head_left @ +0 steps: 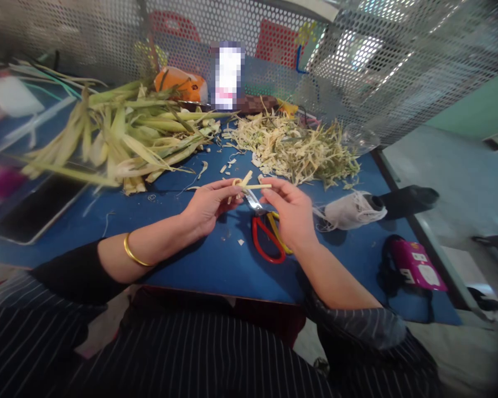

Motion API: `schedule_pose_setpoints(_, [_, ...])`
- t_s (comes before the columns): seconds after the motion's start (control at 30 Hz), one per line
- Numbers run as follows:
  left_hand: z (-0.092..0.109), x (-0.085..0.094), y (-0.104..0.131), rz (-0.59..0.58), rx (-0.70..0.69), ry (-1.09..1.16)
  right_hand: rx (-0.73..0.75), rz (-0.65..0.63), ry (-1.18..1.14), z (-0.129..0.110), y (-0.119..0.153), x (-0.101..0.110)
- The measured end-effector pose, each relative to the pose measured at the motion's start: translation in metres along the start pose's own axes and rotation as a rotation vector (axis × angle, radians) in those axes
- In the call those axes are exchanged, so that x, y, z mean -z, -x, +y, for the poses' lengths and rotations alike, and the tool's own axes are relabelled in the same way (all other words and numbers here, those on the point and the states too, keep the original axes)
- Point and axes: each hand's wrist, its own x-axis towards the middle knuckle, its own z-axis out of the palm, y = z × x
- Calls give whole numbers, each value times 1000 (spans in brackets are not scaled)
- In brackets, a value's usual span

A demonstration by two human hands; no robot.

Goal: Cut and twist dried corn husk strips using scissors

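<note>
My left hand pinches a small folded bundle of pale yellow husk strip between thumb and fingers. From the right, my right hand grips the straight end of the same strip with thumb and forefinger. Both hands are just above the blue table. Scissors with one red and one yellow handle lie under the strip between my hands, their blades partly hidden. Beyond my left hand spreads a heap of long green-yellow husk leaves. A pile of shredded husk scraps lies beyond my right hand.
To the right are a spool of white thread, a black cylinder and a magenta box. A dark flat phone-like device lies left. A perforated metal screen borders the back, with an orange packet before it.
</note>
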Motion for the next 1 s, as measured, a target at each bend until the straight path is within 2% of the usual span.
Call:
schedule_pose_setpoints(0.07, [-2, -1, 1, -10, -11, -70, 84, 3, 39, -4, 4, -2])
schedule_pose_setpoints(0.17, [-5, -3, 4, -33, -103, -192, 288, -2, 135, -10, 11, -4])
schedule_pose_setpoints(0.23, [-7, -4, 6, -51, -166, -263, 329, -55, 152, -12, 13, -5])
schedule_pose_setpoints(0.43, [-9, -4, 8, -45, -289, -396, 76, -41, 76, -11, 10, -6])
schedule_pose_setpoints(0.67, [-9, 0, 7, -49, -466, -589, 125, -75, 275, -11, 13, -5])
schedule_pose_setpoints(0.87, [-11, 1, 9, -68, -580, -835, -23, -124, 224, -7, 9, -2])
schedule_pose_setpoints(1.0, [-10, 1, 12, -84, -610, -911, -75, -148, 216, -4, 7, 0])
